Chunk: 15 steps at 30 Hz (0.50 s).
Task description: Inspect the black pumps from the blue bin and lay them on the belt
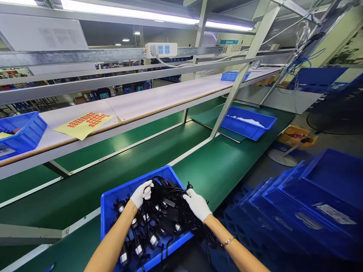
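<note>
Both my hands wear white gloves and work over a blue plastic bin [107,211] on the green belt. Inside it lies a heap of black power adapters [153,239] with white labels and bundled black cords [172,192]. My left hand [142,193] is over the back of the heap with its fingers curled closed on a black cord. At the bin's right side my right hand [197,204] bends its fingers around a bundle of black cords, some hanging over the rim. Its fingertips are partly hidden among the cords.
A white shelf [159,94] runs behind the green conveyor belt [136,151], carrying a yellow sheet of orange stickers [85,124] and a blue bin [25,132]. Another blue bin [246,122] sits farther along the belt. Stacked blue crates [312,204] stand right. A slanted metal post [235,87] rises ahead.
</note>
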Each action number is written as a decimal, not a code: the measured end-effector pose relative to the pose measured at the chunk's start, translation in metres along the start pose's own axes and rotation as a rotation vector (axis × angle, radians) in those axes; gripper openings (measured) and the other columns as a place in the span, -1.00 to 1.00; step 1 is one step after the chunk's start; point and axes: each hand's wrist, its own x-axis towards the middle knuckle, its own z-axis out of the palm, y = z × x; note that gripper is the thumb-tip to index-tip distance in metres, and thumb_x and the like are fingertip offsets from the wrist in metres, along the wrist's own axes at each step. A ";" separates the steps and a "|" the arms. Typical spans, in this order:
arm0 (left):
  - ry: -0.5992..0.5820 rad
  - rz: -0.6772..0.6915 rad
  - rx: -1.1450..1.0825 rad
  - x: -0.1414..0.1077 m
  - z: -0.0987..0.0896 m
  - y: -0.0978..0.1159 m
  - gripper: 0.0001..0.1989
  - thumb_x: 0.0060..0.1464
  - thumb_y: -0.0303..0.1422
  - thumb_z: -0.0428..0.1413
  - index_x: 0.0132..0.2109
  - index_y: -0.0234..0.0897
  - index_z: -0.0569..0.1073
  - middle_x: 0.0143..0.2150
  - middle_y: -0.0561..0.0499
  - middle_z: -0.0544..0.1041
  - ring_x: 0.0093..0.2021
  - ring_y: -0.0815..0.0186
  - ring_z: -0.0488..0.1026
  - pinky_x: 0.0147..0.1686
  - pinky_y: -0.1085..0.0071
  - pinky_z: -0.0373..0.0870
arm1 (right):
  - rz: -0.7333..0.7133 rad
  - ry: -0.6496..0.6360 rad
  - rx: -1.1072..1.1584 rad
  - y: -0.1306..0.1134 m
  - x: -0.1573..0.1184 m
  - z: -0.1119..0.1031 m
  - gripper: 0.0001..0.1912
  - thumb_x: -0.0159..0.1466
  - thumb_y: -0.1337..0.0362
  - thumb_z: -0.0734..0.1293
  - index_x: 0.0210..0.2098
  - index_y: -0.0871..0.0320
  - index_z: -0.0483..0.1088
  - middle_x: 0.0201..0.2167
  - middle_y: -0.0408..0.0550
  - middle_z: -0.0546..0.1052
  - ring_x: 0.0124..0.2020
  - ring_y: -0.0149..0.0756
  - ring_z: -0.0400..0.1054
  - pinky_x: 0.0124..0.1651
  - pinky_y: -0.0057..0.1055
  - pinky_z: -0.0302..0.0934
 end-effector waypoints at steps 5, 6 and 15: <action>-0.024 0.000 0.037 -0.005 -0.003 0.003 -0.60 0.38 -0.11 0.06 -0.35 -0.30 0.40 -0.68 0.34 0.01 -0.75 0.56 -0.14 -0.75 0.57 -0.07 | 0.002 0.028 0.087 0.009 -0.024 -0.035 -0.74 0.47 0.18 0.11 -0.13 0.08 0.41 -0.24 0.00 0.63 -0.17 -0.14 0.52 -0.15 -0.35 0.18; -0.030 0.001 0.050 -0.005 -0.002 0.005 -0.60 0.37 -0.10 0.06 -0.35 -0.30 0.39 -0.68 0.34 0.02 -0.75 0.56 -0.14 -0.75 0.57 -0.07 | -0.007 0.017 0.118 0.010 -0.031 -0.040 -0.74 0.46 0.15 0.14 -0.14 0.08 0.42 -0.23 -0.01 0.63 -0.16 -0.13 0.52 -0.14 -0.35 0.20; -0.162 0.154 0.287 -0.043 0.026 0.009 -0.58 0.20 -0.03 0.15 -0.44 -0.27 0.42 -0.78 0.32 0.04 -0.77 0.51 -0.06 -0.69 0.50 -0.01 | -0.043 0.118 0.378 -0.022 -0.057 -0.010 -0.35 0.20 0.22 0.33 0.27 0.25 0.34 0.35 0.23 0.33 0.40 0.05 0.15 0.44 -0.05 -0.02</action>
